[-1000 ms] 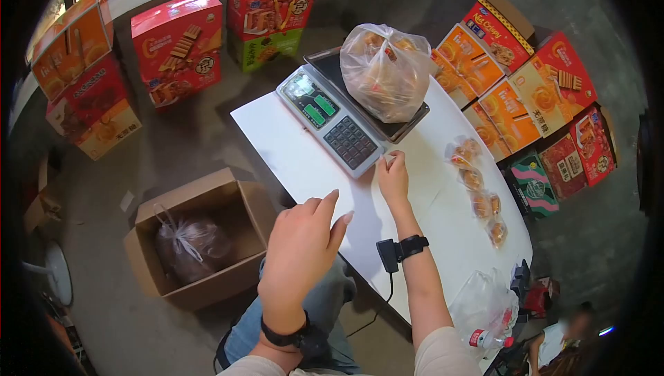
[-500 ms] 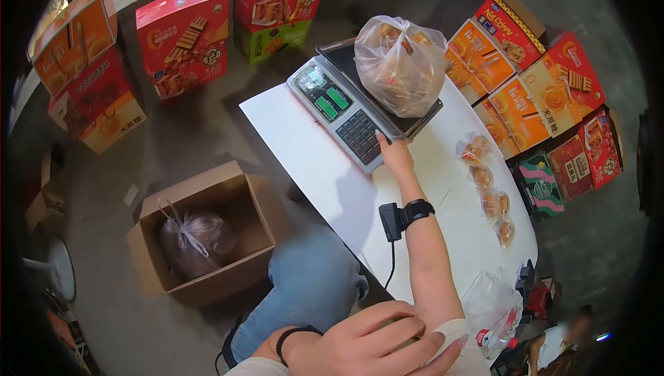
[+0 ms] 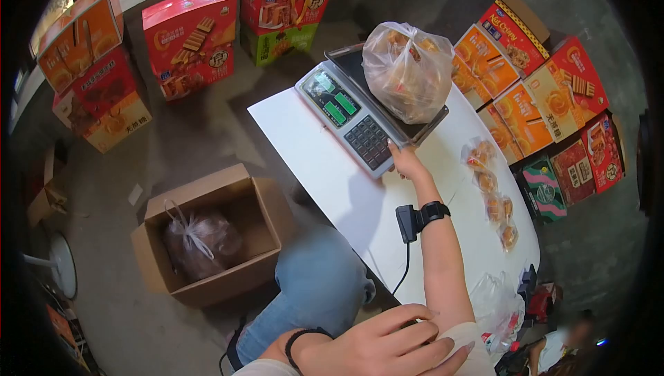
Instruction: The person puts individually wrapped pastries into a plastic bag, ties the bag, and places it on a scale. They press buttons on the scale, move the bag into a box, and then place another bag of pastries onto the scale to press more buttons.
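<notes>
My right hand (image 3: 408, 162), with a watch-like band on its wrist, is at the lower corner of a grey scale (image 3: 353, 120). One finger reaches to the keypad edge; the others are bent and hold nothing visible. A knotted, translucent plastic bag (image 3: 408, 75) of packaged food rests on the scale's black tray. The scale's displays are lit green, their digits too small to read. My left hand (image 3: 394, 341), wearing a black band, lies across my right arm near the sleeve, its fingers slightly apart and bent.
Small packaged items (image 3: 487, 182) lie along the right side of the white table (image 3: 315, 175). An open cardboard box (image 3: 273, 213) at left holds a tied bag (image 3: 204, 238). Colourful cartons (image 3: 190, 41) stand beyond the table. Plastic bottles (image 3: 501, 314) and a person (image 3: 553, 352) are lower right.
The view has shifted slightly, so the scene sits further right and lower. My right finger has moved a little at the keypad corner, and more of the bent fingers shows.
</notes>
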`<state>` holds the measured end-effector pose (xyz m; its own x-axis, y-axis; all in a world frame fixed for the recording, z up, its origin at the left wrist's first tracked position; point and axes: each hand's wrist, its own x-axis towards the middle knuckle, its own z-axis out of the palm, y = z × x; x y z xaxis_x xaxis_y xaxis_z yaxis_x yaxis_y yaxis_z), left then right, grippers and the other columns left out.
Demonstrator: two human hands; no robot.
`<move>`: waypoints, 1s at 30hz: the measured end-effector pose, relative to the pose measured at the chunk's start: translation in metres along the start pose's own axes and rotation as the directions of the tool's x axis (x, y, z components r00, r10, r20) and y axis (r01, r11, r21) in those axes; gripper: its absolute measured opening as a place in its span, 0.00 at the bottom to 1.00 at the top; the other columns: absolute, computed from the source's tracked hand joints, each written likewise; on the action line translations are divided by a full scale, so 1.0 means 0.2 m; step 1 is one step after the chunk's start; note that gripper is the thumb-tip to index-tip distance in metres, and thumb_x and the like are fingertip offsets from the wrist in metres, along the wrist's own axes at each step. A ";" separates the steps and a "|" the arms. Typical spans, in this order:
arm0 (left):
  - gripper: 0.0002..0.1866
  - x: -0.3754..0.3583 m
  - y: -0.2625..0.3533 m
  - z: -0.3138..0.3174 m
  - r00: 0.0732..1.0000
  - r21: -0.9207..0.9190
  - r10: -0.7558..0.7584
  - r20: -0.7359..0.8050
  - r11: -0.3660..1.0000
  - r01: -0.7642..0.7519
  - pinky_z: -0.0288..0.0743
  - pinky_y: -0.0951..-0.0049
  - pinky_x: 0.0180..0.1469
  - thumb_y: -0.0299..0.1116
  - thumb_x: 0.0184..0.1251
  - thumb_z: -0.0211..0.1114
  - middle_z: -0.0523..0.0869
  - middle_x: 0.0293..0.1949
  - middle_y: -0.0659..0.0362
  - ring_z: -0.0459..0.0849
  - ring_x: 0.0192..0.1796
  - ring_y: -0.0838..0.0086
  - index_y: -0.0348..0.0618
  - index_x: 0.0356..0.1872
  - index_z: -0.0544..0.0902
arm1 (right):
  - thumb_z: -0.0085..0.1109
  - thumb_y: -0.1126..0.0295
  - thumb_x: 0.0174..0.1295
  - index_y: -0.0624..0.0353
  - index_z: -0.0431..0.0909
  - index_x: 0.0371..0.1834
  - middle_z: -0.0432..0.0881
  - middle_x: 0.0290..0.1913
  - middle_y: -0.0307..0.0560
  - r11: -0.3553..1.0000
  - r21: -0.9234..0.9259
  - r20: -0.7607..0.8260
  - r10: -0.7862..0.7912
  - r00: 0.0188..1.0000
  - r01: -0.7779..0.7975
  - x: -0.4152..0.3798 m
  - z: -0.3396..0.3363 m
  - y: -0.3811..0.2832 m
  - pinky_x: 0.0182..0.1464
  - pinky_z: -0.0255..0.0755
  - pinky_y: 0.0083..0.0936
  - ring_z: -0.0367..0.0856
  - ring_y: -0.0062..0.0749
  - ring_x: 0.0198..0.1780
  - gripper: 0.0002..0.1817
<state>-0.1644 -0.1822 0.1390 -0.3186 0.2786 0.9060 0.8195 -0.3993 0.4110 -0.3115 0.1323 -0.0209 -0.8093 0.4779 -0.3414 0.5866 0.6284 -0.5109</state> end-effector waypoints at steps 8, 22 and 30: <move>0.17 -0.01 -0.01 0.02 0.999 0.009 0.040 -0.022 0.999 -0.040 0.72 0.70 0.36 0.43 0.55 0.61 0.75 0.25 0.60 0.74 0.29 0.70 0.36 0.32 0.81 | 0.36 0.38 0.61 0.72 0.50 0.63 0.79 0.30 0.58 0.999 -0.039 -0.076 0.028 0.997 -0.031 -0.03 0.00 -0.02 0.19 0.71 0.29 0.79 0.35 0.25 0.44; 0.17 -0.02 -0.03 0.03 0.996 0.027 0.089 0.000 0.996 -0.089 0.72 0.69 0.37 0.43 0.56 0.60 0.76 0.27 0.59 0.75 0.29 0.69 0.37 0.33 0.82 | 0.38 0.41 0.62 0.61 0.56 0.63 0.80 0.36 0.60 0.997 -0.071 -0.006 -0.001 1.000 0.001 0.00 -0.01 -0.01 0.22 0.75 0.31 0.81 0.39 0.30 0.37; 0.17 0.00 -0.01 0.00 0.999 -0.021 0.041 0.025 0.999 -0.040 0.72 0.69 0.37 0.43 0.58 0.60 0.76 0.27 0.58 0.75 0.29 0.69 0.37 0.32 0.82 | 0.37 0.39 0.61 0.61 0.54 0.65 0.72 0.50 0.69 0.997 -0.077 -0.010 -0.028 1.000 0.027 0.04 0.01 0.03 0.25 0.77 0.33 0.81 0.46 0.35 0.39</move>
<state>-0.1666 -0.1803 0.1381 -0.2731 0.2838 0.9192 0.8214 -0.4285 0.3763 -0.3143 0.1394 -0.0288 -0.8249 0.4665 -0.3193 0.5653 0.6863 -0.4577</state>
